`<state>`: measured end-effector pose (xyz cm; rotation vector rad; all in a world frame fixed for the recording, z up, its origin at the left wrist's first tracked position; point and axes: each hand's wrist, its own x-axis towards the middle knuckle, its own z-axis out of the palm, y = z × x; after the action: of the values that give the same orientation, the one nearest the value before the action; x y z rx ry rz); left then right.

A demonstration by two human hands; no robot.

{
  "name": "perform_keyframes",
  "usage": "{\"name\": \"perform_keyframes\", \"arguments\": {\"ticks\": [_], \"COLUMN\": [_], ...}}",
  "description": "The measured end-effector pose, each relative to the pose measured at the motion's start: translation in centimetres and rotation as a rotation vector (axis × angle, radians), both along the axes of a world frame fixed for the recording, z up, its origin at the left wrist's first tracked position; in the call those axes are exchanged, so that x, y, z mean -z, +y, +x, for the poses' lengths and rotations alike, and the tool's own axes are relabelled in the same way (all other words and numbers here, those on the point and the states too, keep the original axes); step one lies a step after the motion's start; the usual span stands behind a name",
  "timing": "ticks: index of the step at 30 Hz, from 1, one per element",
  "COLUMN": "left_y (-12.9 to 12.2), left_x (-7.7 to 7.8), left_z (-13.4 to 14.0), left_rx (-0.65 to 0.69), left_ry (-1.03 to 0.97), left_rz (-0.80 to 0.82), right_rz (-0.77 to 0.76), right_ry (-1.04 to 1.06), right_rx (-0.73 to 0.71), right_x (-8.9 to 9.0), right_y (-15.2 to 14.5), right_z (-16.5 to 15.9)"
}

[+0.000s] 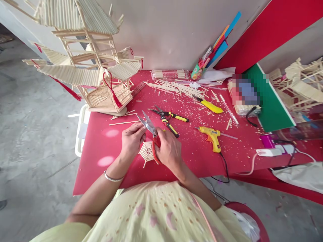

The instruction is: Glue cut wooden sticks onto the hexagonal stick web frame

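Observation:
My right hand (168,146) is closed around the red handles of a pair of scissors (149,127), whose blades stand apart and point away to the left. Just beside the blades, the fingers of my left hand (132,137) are pinched together; what they hold is too small and covered to make out. Below the scissors lies a small web-shaped panel of wooden sticks (146,152), partly behind the red handles. Black and yellow pliers-like cutters (168,118) rest open beyond my right hand. Several loose thin sticks (123,123) lie beyond my left hand.
A stick-built pagoda (101,72) with red tassels stands at the table's back left. A yellow glue gun (213,137), yellow utility knife (212,106), stick pile (176,88) and pen cup (196,71) sit right. A white power strip (268,152) lies near the right edge.

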<state>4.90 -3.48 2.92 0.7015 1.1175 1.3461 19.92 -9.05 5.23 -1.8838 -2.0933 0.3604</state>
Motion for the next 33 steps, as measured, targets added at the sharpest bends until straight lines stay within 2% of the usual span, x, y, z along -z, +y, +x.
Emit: {"name": "perform_keyframes", "arguments": {"ticks": [6, 11, 17, 24, 33], "left_y": [0.0, -0.2, -0.2, 0.0, -0.6], "left_x": [0.3, 0.4, 0.4, 0.4, 0.3], "left_z": [0.0, 0.1, 0.3, 0.3, 0.8], "left_rx": [-0.008, -0.013, -0.058, -0.075, -0.112], "left_ry": [0.018, 0.036, 0.044, 0.033, 0.099], "left_rz": [0.012, 0.028, 0.034, 0.016, 0.138], "right_rz": [-0.021, -0.053, -0.107, -0.136, -0.093], "right_ry": [0.027, 0.087, 0.064, 0.079, 0.055], "right_rx": [-0.002, 0.009, 0.010, -0.025, -0.015], "right_x": [0.0, 0.7, 1.1, 0.7, -0.8], "right_y": [0.3, 0.6, 1.4, 2.0, 1.6], "right_z": [-0.2, -0.5, -0.6, -0.5, -0.7]}}
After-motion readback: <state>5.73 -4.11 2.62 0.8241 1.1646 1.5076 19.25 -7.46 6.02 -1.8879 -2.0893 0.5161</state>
